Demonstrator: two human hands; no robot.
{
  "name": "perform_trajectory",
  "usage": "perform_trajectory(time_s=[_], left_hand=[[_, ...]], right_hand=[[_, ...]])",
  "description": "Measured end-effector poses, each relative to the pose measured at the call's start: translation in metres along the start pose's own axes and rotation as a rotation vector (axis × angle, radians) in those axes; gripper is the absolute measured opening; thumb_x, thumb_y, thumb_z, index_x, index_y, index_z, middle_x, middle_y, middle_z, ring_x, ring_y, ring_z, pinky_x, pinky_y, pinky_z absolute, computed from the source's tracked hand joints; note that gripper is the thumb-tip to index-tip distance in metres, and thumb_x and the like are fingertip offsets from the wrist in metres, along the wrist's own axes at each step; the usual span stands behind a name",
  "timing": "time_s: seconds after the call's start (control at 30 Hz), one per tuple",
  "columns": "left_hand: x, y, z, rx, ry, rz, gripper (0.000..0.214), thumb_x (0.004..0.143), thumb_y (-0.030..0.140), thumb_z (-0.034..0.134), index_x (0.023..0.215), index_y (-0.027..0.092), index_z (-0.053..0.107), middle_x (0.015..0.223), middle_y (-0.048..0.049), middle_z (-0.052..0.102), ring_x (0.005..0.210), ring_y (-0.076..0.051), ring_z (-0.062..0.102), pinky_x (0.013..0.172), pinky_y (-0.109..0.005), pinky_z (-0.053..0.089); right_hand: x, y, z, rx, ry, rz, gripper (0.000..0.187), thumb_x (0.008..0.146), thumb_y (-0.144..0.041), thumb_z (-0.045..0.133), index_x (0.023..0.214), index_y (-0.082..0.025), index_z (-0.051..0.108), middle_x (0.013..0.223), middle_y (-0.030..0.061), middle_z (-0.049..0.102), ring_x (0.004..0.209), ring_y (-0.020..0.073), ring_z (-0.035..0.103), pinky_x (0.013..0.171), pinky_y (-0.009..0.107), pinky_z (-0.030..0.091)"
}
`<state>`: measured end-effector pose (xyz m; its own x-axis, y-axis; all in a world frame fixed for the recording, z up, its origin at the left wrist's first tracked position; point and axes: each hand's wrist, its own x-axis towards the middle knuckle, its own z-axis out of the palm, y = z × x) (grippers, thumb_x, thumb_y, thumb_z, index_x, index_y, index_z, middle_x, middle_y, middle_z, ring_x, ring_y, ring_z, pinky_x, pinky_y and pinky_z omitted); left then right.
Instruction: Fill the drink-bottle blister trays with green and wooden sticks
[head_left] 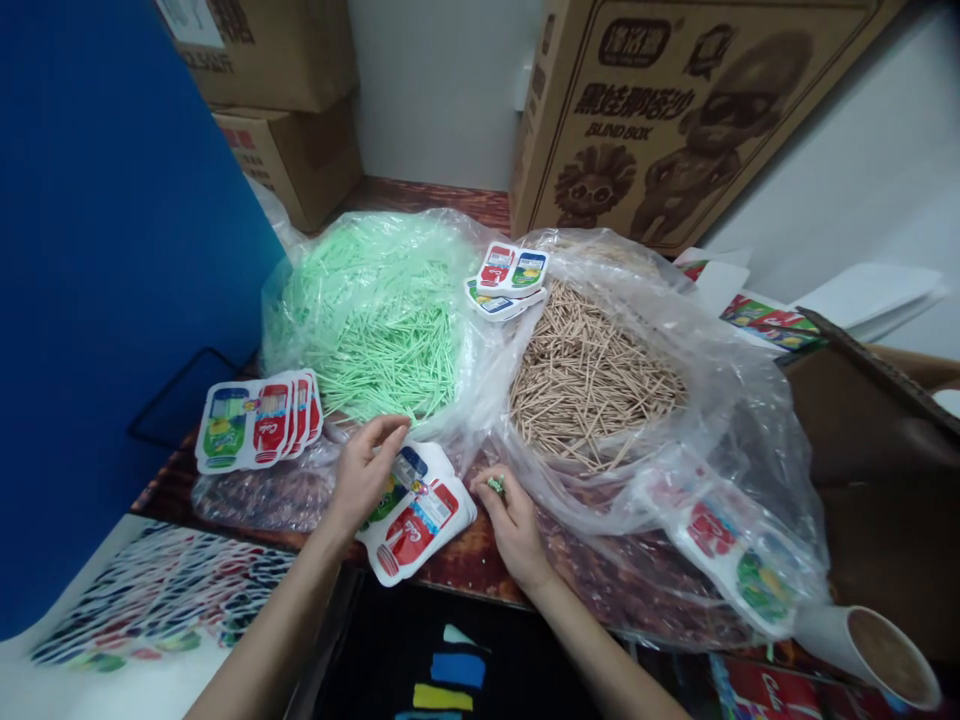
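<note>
My right hand [513, 520] is closed around a small bundle of thin green sticks [496, 484], whose ends show at the fingertips. My left hand [366, 470] is at the upper left edge of a stack of bottle-shaped printed packets [420, 522], its fingers slightly curved and apart from the thumb, with nothing visible in them. The stack lies on the table between both hands, showing a red cola print and a green one. Behind my left hand lies an opened clear bag heaped with green sticks [397, 350]. Brown sticks [592, 380] fill another clear bag beyond my right hand.
More packets lie in an overlapping row [259, 420] at left, in a small pile [508, 280] between the bags, and under plastic [731, 555] at right. A paper cup [870, 650] lies tilted near the right corner. Cardboard boxes [675, 120] stand behind; a blue panel [112, 250] borders the left.
</note>
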<state>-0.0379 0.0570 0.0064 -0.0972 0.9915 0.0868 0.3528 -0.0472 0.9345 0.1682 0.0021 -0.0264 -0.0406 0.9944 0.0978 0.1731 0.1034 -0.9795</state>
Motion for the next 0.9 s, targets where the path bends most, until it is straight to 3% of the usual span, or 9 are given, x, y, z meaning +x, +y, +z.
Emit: perform_trajectory(time_s=[0.27, 0.43, 0.5, 0.8, 0.9], left_hand=[[-0.030, -0.025, -0.020, 0.461, 0.095, 0.216, 0.020, 0.089, 0.030, 0.050, 0.077, 0.020, 0.061, 0.093, -0.0066, 0.066, 0.091, -0.023, 0.060, 0.085, -0.037, 0.045], [-0.037, -0.032, -0.015, 0.693, 0.069, 0.189, 0.029, 0.085, 0.039, 0.055, 0.104, 0.017, 0.060, 0.102, -0.0111, 0.061, 0.096, -0.029, 0.056, 0.084, -0.041, 0.045], [-0.037, -0.033, -0.013, 0.744, 0.046, 0.155, 0.033, 0.083, 0.043, 0.056, 0.106, 0.018, 0.060, 0.098, -0.0100, 0.062, 0.094, -0.029, 0.057, 0.082, -0.042, 0.045], [-0.030, -0.030, -0.016, 0.613, -0.049, 0.069, 0.026, 0.076, 0.042, 0.063, 0.091, 0.021, 0.060, 0.088, -0.0042, 0.064, 0.085, -0.025, 0.059, 0.075, -0.036, 0.044], [-0.028, -0.030, -0.016, 0.541, -0.031, 0.004, 0.020, 0.073, 0.039, 0.064, 0.080, 0.022, 0.056, 0.079, -0.0007, 0.061, 0.076, -0.021, 0.057, 0.070, -0.033, 0.044]], right_hand=[[-0.007, 0.007, -0.004, -0.042, -0.024, -0.020, 0.016, 0.094, -0.025, 0.047, 0.088, -0.021, 0.061, 0.088, 0.0025, 0.062, 0.088, 0.0181, 0.059, 0.082, 0.029, 0.042], [-0.008, 0.008, -0.004, -0.028, -0.033, -0.020, 0.017, 0.094, -0.026, 0.047, 0.088, -0.021, 0.062, 0.088, 0.0028, 0.064, 0.089, 0.0188, 0.060, 0.082, 0.030, 0.044], [-0.008, 0.008, -0.005, -0.023, -0.034, -0.027, 0.017, 0.094, -0.026, 0.047, 0.088, -0.021, 0.063, 0.089, 0.0029, 0.064, 0.089, 0.0189, 0.061, 0.082, 0.030, 0.044], [-0.009, 0.011, -0.003, -0.024, -0.032, -0.038, 0.018, 0.094, -0.025, 0.047, 0.089, -0.022, 0.064, 0.090, 0.0033, 0.064, 0.090, 0.0187, 0.060, 0.084, 0.030, 0.043], [-0.009, 0.011, -0.003, -0.026, -0.032, -0.035, 0.018, 0.094, -0.025, 0.047, 0.089, -0.021, 0.064, 0.090, 0.0033, 0.065, 0.090, 0.0186, 0.060, 0.084, 0.030, 0.043]])
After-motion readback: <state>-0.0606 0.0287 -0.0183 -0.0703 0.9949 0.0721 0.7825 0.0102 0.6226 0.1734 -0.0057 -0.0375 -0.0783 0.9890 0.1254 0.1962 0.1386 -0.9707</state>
